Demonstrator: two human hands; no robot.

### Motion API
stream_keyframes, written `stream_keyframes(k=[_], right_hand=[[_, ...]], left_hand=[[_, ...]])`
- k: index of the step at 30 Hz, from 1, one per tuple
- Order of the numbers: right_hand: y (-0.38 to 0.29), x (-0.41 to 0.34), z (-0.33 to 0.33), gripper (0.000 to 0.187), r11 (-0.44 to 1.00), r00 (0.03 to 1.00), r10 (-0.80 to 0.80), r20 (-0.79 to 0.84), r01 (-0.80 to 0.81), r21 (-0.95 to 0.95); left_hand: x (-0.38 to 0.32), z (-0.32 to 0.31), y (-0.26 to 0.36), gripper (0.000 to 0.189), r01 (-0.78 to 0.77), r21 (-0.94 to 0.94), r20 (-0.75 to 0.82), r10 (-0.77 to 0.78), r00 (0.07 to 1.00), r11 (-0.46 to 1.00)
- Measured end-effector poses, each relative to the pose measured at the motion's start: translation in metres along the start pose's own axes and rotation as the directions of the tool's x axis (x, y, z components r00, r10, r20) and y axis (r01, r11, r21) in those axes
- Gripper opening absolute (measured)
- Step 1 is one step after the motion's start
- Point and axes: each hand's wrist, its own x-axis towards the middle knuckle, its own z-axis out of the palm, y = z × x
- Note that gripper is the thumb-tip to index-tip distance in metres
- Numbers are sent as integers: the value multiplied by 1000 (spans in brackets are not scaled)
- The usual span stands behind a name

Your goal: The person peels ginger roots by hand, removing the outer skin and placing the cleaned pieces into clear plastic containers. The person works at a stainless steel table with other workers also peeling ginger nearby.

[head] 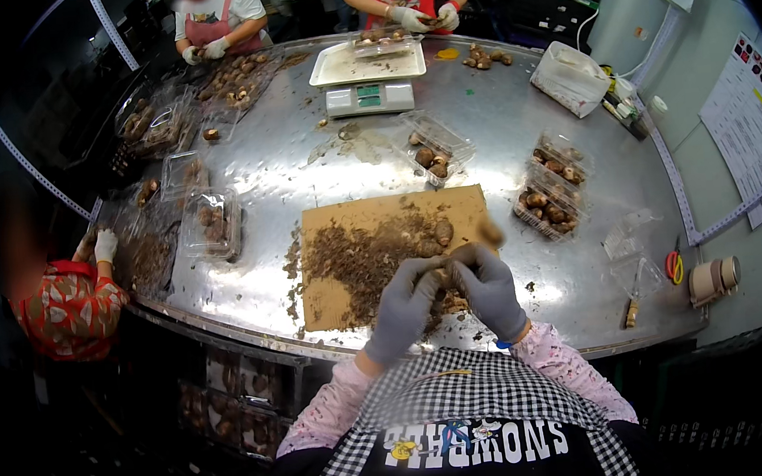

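In grey gloves, my left hand (400, 307) and my right hand (494, 291) meet over the near right part of a cardboard sheet (462, 199). Between their fingertips is a small brown tuber (443, 276), probably taro and mostly covered by the gloves. Just beyond my hands two more tubers (444, 232) lie on the cardboard. A blurred tuber (490, 232) shows at its right edge. Loose brown peelings and dirt (363, 266) cover much of the sheet, left of my hands.
Clear plastic boxes of tubers (552, 214) stand to the right, another box (436, 156) ahead, more (211, 224) to the left. A scale (370, 99) stands farther back. Scissors (674, 267) and a wood-handled knife (631, 312) lie at the right. Gloved co-workers (413, 7) stand around the metal table (268, 173).
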Motion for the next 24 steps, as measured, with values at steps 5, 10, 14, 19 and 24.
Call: stream_keyframes(k=[5, 10, 14, 19, 24], right_hand=[[8, 6, -12, 35, 994, 999, 27, 18, -25, -106], [-6, -3, -29, 40, 965, 965, 77, 251, -135, 225], [-1, -3, -23, 25, 953, 948, 253, 191, -278, 116], [0, -6, -13, 22, 993, 991, 110, 82, -114, 37], [5, -12, -5, 25, 971, 990, 92, 106, -113, 212]], left_hand=[[-5, 2, -14, 26, -241, 157, 52, 235, 971, 958], [2, -6, -13, 28, -475, 295, 131, 458, 880, 829], [-2, 3, -3, 26, -411, 363, 34, 429, 903, 836], [-3, 7, 0, 18, -376, 461, 6, 421, 907, 804], [7, 5, 7, 19, 27, -6, -166, -27, 986, 1000]])
